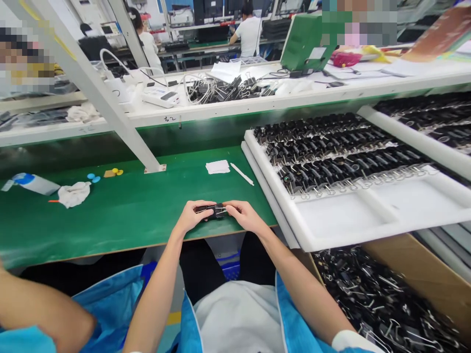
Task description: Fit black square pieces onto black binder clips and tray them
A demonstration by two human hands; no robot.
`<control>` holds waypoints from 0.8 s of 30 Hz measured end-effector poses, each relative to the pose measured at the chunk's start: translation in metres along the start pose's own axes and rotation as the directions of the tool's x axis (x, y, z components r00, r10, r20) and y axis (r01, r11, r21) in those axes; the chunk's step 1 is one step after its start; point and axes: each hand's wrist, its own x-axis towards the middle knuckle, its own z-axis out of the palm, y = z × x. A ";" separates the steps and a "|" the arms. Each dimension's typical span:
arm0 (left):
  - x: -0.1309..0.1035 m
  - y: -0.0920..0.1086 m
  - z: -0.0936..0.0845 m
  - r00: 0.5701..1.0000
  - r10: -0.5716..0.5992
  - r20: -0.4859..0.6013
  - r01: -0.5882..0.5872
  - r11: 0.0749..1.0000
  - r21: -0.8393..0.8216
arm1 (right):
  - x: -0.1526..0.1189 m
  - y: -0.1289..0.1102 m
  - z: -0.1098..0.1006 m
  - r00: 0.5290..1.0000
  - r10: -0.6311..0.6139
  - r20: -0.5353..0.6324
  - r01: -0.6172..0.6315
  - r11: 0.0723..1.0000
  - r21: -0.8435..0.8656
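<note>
While the person sits at the green worktop (147,211), both hands meet near the centre of the frame, close to the worktop's front edge. A black clipped part (218,212) is located between them; whether it touches the surface, I cannot tell. Its long axis runs left to right across the frame, roughly parallel to the front edge, with one wire handle pointing left and another pointing right.

The left hand (191,215) is partly closed on the left end, thumb on the near side and index finger on the far side. The right hand (246,214) is likewise partly closed, its thumb and index finger pinching the right end at the wire handle.

Just beyond the hands lie white paper slips (217,167) and a white pen (242,174), set diagonally. At the right of the frame, a white tray (331,215) carries rows of similar parts (349,169). Below it, at lower right, a carton (408,255) contains loose clipped parts (368,289).
</note>
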 end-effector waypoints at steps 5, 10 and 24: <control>0.000 0.002 0.001 1.000 0.004 -0.001 -0.004 1.000 -0.016 | 0.000 0.002 0.000 1.000 -0.009 0.010 0.009 1.000 -0.029; 0.001 0.004 0.001 1.000 0.001 0.000 -0.001 1.000 -0.014 | 0.000 0.002 0.000 1.000 -0.028 0.005 0.028 0.999 -0.023; 0.001 0.008 -0.001 1.000 0.006 -0.009 -0.005 1.000 0.029 | 0.006 -0.019 0.017 0.995 0.095 0.004 -0.095 0.993 0.070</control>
